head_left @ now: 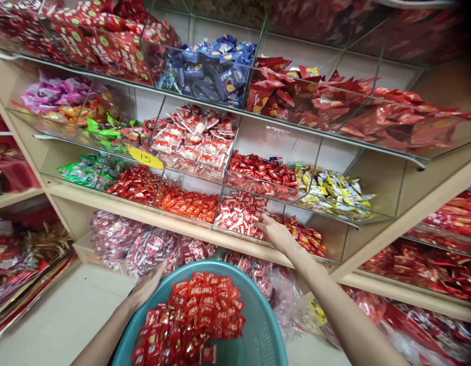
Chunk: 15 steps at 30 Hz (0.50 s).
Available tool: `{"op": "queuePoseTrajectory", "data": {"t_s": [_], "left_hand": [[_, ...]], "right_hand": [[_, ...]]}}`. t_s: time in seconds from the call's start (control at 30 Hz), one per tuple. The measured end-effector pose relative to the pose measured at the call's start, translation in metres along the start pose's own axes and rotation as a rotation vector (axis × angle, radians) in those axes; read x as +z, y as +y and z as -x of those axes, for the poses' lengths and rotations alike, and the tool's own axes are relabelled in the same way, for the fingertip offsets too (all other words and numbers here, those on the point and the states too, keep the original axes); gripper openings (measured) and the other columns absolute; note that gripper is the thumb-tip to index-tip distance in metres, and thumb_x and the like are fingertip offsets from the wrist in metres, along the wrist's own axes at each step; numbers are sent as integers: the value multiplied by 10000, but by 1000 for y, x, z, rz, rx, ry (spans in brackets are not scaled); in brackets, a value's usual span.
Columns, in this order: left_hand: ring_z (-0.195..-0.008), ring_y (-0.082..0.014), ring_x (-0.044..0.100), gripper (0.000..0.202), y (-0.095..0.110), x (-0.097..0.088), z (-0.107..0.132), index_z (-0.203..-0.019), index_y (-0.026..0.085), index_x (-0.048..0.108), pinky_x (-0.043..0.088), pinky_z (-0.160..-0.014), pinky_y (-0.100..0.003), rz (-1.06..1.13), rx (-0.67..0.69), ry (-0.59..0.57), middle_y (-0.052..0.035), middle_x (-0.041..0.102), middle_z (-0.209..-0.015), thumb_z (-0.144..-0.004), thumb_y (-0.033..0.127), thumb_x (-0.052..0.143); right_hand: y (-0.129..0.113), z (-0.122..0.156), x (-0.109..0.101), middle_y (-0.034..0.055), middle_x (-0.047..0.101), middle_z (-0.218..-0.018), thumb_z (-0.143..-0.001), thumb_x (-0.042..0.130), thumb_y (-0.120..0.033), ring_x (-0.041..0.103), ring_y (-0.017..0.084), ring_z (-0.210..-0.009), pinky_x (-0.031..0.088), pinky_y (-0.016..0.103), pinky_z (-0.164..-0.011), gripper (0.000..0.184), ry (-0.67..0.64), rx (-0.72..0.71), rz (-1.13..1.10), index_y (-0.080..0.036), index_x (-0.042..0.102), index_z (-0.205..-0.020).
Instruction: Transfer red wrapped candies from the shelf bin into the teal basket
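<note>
In front of me is a teal plastic basket (271, 310) with piles of small red-wrapped candies (207, 305) in it, brighter red ones towards the far side. My left hand (148, 285) is at the basket's left rim, against its outside, with its fingers pointing forward. My right hand (274, 231) reaches over the clear front of a bottom-shelf bin. Its fingers are bent and slightly apart, at the right edge of a heap of red-and-white wrapped candies (239, 211). Its fingertips are partly hidden, and I see no candy in them.
Clear-fronted bins on wooden shelves hold orange-red packets (191, 203), yellow-and-white candies (334, 188), blue packets (220, 71) and red packets (315, 96). A yellow oval tag (146, 158) marked 15 hangs on the left. Bulk bags (147, 249) lie under the lowest shelf (174, 231).
</note>
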State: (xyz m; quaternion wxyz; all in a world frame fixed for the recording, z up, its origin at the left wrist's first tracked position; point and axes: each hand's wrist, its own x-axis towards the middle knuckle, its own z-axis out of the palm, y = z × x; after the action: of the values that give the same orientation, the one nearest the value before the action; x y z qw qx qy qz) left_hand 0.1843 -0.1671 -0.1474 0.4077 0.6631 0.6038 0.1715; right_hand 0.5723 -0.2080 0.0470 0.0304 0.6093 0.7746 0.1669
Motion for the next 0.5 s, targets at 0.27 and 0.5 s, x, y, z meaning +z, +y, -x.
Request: {"op": "queuePoseTrajectory", "data": {"t_s": [0.27,0.5], "left_hand": [[-1032,-303,568,727,-1,-1,0,-987,184,683,397,-919,-382,12,-8,-27,-74,665,-1044,-771,679,197],[-1009,-302,580,732,6,-1,2,-978,177,683,408,-900,-381,-5,-27,-25,-82,674,-1018,-771,680,193]], "right_hand": [[4,13,-5,58,511,-980,-856,384,-111,513,137,-799,362,211,-606,192,90,-10,1,-198,553,-876],[-11,35,-30,72,533,-997,-877,371,-178,541,148,-801,398,223,-623,182,286,94,-248,-193,550,-901]]}}
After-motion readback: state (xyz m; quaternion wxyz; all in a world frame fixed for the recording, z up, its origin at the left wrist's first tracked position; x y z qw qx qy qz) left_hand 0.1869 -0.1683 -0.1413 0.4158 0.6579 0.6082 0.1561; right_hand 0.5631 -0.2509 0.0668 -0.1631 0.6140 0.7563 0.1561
